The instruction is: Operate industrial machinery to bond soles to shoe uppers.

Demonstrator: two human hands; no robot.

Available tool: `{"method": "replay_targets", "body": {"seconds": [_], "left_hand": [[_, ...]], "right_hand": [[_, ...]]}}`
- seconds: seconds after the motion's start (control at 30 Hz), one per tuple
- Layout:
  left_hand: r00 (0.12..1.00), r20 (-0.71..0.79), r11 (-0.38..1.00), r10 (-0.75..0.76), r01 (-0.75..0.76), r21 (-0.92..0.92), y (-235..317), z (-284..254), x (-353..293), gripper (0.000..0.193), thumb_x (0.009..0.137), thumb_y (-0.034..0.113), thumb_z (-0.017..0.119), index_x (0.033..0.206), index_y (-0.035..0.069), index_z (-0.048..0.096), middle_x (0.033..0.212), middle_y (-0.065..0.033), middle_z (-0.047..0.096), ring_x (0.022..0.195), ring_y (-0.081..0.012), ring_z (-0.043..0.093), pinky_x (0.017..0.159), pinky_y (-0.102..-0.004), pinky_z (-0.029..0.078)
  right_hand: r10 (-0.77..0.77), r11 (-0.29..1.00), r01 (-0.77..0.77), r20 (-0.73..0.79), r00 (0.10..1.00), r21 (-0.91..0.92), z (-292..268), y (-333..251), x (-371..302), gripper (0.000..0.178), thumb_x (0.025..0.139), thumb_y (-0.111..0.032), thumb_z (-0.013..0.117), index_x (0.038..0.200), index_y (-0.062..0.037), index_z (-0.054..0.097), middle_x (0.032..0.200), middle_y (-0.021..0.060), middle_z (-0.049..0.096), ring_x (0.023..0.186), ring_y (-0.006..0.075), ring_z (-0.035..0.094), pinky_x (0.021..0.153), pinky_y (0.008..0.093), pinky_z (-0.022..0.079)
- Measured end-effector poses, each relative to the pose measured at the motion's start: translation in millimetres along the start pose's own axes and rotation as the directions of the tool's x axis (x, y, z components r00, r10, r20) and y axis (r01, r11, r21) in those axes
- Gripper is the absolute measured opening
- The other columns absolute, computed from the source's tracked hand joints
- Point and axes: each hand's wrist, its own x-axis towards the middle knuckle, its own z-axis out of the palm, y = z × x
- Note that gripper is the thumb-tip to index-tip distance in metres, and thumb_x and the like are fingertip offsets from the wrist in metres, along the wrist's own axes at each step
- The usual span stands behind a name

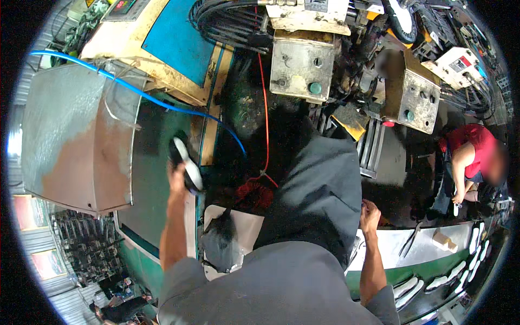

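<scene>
Just ahead of the wearer's grey shirt (271, 284), dark grey trousers (317, 189) fill the middle of the view, with one hand out on each side. The right hand (370, 216) hangs beside the thigh, its fingers loosely curled; whether anything sits inside them I cannot tell. The left hand (176, 177) is partly closed around the near part of a long, curved black-and-white shoe sole (190, 169), which lies at a slant over the right edge of a dark, flat-topped desk (154, 173) with a pale border; whether the sole touches that desk or is held above it is unclear. The step in hand seems to be one-handed handling of this sole, and the next move probably calls for a steady grip and a path clear of the blue hose (146, 97) arching beyond it. At the wearer's right, a second desk with a pale metal sheet (387, 244) carries dark long-handled tongs (411, 238), a small beige block (443, 240) and several white soles (407, 291). Ahead, a thin red cord (265, 108) drops beside a worn cream control box with a green button (302, 65); a similar slanted box (418, 105) stands to its right. Further off on the right, a co-worker in a red sleeveless top (468, 149) bends over a small white item (456, 208).
</scene>
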Motion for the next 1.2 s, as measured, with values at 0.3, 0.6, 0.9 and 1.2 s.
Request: {"method": "replay_targets", "body": {"seconds": [0.3,0.6,0.9,1.2], "left_hand": [[0.916,0.387,0.994,-0.108,0.093,0.06,36.5,157.8,77.0,0.057,0.099,0.018,0.076,0.151,0.0,0.059,0.135,-0.0137,0.072,0.123,-0.026,0.07,0.107,-0.0385,0.054],[0.275,0.957,0.993,-0.097,0.099,0.072,-20.0,437.2,-240.7,0.048,0.102,0.012,0.072,0.145,-0.005,0.062,0.125,-0.0173,0.074,0.107,-0.0234,0.072,0.095,-0.0341,0.057],[-0.009,0.992,0.963,-0.128,-0.239,0.123,-40.2,445.0,-292.3,0.036,0.109,0.009,0.061,0.14,-0.007,0.065,0.129,-0.0161,0.072,0.109,-0.0203,0.072,0.098,-0.0348,0.059],[0.045,0.97,0.857,-0.238,-0.46,0.231,-29.3,462.6,-350.4,0.035,0.107,0.007,0.062,0.14,-0.004,0.067,0.129,-0.0137,0.072,0.105,-0.0167,0.071,0.095,-0.0297,0.055]], "right_hand": [[-0.118,0.99,0.094,-0.24,0.964,-0.11,-24.1,-43.3,-43.9,0.032,0.1,-0.019,0.062,0.123,-0.0034,0.078,0.12,0.0228,0.077,0.112,0.0408,0.074,0.098,0.0467,0.059],[0.393,0.876,-0.481,-0.553,0.735,-0.017,-39.2,91.2,-230.9,0.025,0.097,-0.012,0.063,0.113,0.0016,0.077,0.102,0.0224,0.078,0.104,0.0398,0.076,0.095,0.0472,0.06],[0.711,0.05,-0.901,-0.649,-0.27,0.43,-5.8,196.5,-529.2,0.091,0.085,-0.049,0.081,0.157,-0.0018,0.051,0.139,0.0341,0.064,0.13,0.0505,0.062,0.115,0.053,0.049],[0.89,0.16,-0.799,-0.435,-0.138,0.58,-18.5,233.9,-518.4,0.113,0.086,-0.049,0.084,0.168,0.0021,0.026,0.14,0.0352,0.066,0.129,0.0479,0.067,0.11,0.0482,0.053]]}}
